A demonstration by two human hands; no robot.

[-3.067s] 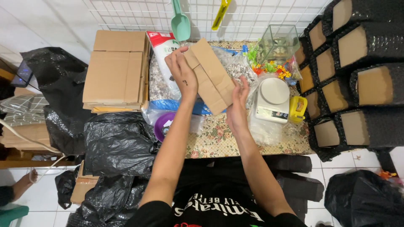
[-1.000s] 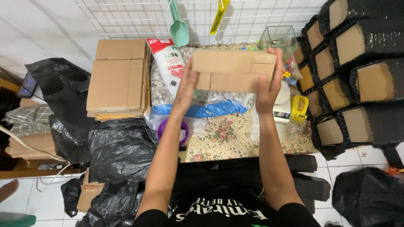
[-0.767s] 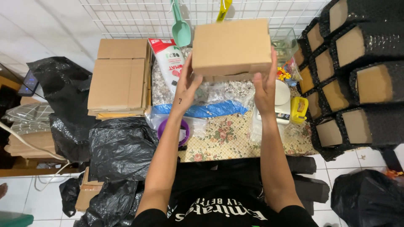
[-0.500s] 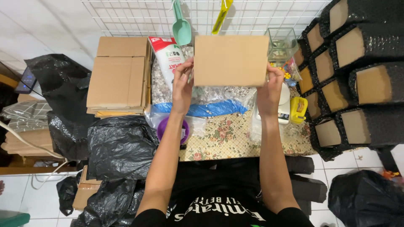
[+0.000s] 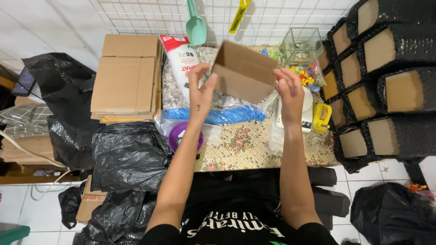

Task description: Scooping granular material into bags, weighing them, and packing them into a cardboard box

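Left hand (image 5: 200, 90) and right hand (image 5: 288, 93), two in all, hold one cardboard box (image 5: 243, 72) between them.
The box hangs tilted above the desk (image 5: 245, 145), open side up; each hand is half closed, fingers gripping a side. One stack of flat cartons (image 5: 127, 77) lies left; one teal scoop (image 5: 195, 25) hangs behind.
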